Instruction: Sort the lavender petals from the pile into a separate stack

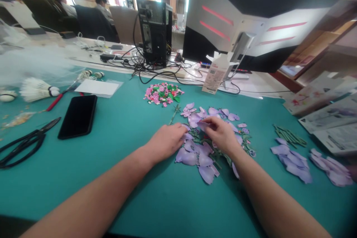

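A loose pile of light purple plastic petals (205,160) lies on the green mat, mixed with green stem pieces and small round purple parts. My right hand (223,135) is over the middle of the pile, thumb and fingers pinched on a purple petal (203,125). At the pile's left side is my left hand (170,139), its fingers bent in among the petals; what its fingertips hold is hidden. A thin green stem piece (175,113) lies just beyond my left hand.
Behind the pile sits a heap of small pink and green pieces (163,93). Sorted petals (292,161) and green stems (290,136) lie at right, near boxes (331,119). At left are a phone (78,116), scissors (30,139) and a shuttlecock (37,90). A monitor (251,18) stands behind.
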Available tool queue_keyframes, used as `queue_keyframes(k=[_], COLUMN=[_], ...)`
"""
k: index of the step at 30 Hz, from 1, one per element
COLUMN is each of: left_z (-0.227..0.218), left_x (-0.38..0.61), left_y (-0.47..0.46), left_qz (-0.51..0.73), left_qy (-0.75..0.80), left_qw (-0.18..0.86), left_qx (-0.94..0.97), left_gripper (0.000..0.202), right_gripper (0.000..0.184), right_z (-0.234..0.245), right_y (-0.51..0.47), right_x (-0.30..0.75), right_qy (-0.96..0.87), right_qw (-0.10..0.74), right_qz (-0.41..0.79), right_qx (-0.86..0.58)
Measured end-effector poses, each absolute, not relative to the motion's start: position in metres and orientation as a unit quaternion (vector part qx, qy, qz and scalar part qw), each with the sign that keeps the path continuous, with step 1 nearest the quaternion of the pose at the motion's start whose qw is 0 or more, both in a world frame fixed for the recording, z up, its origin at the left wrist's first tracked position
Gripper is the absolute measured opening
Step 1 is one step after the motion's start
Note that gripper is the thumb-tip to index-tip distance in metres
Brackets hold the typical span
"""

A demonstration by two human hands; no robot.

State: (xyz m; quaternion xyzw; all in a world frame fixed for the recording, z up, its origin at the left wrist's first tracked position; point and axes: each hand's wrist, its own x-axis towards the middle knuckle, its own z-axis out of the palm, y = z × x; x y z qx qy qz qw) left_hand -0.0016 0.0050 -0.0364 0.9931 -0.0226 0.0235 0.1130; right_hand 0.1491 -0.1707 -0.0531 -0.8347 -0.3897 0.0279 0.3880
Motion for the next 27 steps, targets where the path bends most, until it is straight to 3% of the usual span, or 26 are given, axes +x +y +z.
queue_keyframes(k=[4, 9, 20, 27], left_z=[-0.038, -0.040, -0.042, -0.039], left_x=[-0.002, -0.001, -0.001, -0.002], left_y=[0.003, -0.002, -0.003, 0.001], left_qz=[0.055, 0.038, 0.043, 0.036], left_qy=[-0.020, -0.012, -0.015, -0.007], left_qw=[0.084, 0.034, 0.018, 0.041], left_qx=[0.995, 0.999, 0.999, 0.998], left_gripper=[0.028, 0.027, 0.021, 0.018], right_gripper=[0.027, 0.028, 0.025, 0.026], right_z=[-0.058, -0.064, -0.070, -0.056], right_y=[-0.170, -0.166, -0.138, -0.148], right_x=[0.157, 0.156, 0.132, 0.130], right_qy=[-0.325, -0.342, -0.498, -0.529], right_qw=[0.467, 0.483, 0.370, 0.373], right_qz=[0.077, 0.080, -0.065, -0.067], right_qx=[-0.818, -0.802, -0.782, -0.759])
